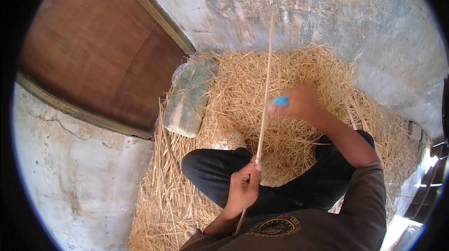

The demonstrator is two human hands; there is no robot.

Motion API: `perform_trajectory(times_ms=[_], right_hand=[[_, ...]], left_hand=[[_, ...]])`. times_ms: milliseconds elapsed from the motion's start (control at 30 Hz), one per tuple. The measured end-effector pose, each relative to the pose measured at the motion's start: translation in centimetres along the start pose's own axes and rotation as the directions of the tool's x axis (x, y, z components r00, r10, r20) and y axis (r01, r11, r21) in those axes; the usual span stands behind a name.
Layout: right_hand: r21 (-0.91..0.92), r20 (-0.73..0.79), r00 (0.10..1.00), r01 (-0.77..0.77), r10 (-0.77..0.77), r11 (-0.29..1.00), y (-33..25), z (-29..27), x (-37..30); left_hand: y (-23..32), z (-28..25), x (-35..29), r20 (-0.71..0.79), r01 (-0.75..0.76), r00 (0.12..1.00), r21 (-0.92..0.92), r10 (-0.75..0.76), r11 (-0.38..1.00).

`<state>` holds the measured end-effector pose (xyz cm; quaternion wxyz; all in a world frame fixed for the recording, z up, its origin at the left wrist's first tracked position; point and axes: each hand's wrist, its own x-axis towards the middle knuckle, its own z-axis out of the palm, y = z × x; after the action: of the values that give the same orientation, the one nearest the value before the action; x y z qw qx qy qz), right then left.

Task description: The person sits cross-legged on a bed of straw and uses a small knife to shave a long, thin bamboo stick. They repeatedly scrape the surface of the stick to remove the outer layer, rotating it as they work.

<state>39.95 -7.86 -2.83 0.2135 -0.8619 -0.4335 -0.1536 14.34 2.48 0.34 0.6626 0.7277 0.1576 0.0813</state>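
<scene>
My left hand (244, 189) is closed around the lower part of a long, thin bamboo strip (267, 75). The strip slants up and away from me, its far end in front of the wall and its near end against my shirt. My right hand (301, 103) is closed on a small blue tool (281, 101), held right beside the strip at about its middle. Motion blurs this hand, and I cannot make out a blade or tip on the tool. My crossed legs in dark trousers lie below the strip.
Dry, straw-like shavings (327, 71) cover the floor around me. A worn grey-green slab (189, 94) lies at the left, by a brown wooden door (100, 50). A stained plaster wall (299, 12) stands ahead. Longer loose strips (161, 171) lie left of my knee.
</scene>
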Motion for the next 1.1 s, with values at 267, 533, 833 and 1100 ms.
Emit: perform_trajectory(times_ms=[267, 533, 833, 1100], right_hand=[[-0.032, 0.198, 0.971, -0.132, 0.136, 0.991, 0.3, -2.1, -0.1], [-0.147, 0.092, 0.994, -0.05, 0.064, 0.988, 4.4, -1.7, 1.1], [-0.228, 0.057, 0.781, -0.596, 0.622, 0.77, 15.1, -4.5, 3.1], [-0.002, -0.064, 0.615, -0.787, 0.786, 0.616, 21.8, -4.7, -0.7]], left_hand=[[0.0, -0.5, -1.8, 0.054, 0.107, 0.993, -0.069, -0.103, 0.992], [-0.5, -0.5, -3.3, 0.122, 0.13, 0.984, -0.018, -0.127, 0.991], [0.0, -1.1, -8.0, 0.232, 0.302, 0.925, 0.039, -0.302, 0.953], [-1.2, -2.6, -8.0, 0.153, 0.387, 0.905, 0.096, -0.397, 0.917]])
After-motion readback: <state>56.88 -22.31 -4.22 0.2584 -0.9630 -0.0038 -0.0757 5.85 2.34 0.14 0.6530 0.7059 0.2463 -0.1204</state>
